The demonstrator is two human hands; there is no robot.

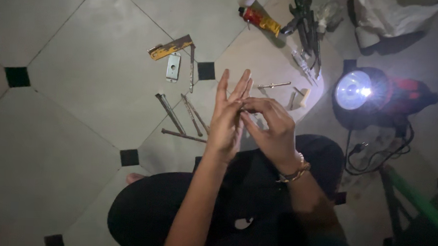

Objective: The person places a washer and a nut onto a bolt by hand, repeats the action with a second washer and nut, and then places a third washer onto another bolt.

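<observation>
While the person sits on a tiled floor (83,82) with dark-clothed legs folded, both hands are raised together above the lap. The left hand (227,119) is held flat and upright, fingers stretched out and close together, palm turned toward the other hand. The right hand (273,128) is curled, its fingertips brought against the left hand's fingers near the middle joints; whether something small is pinched between them cannot be told. A beaded bracelet (293,173) is worn on the right wrist.

Just beyond the hands, several long rusty metal rods (182,117) are scattered on the floor, some crossing one another. Farther out a small silver metal plate (172,67) is seen beside a yellow-and-dark flat tool (170,47). A thin nail-like piece (274,85) and a short pale peg (304,96) lie to the right of the fingertips. A red-and-yellow tube (259,19) and a dark pair of pliers (306,28) rest near the top edge. A lit lamp (354,89) with a trailing black cable (375,154) stands on the right, and a white bag (391,17) is placed behind it.
</observation>
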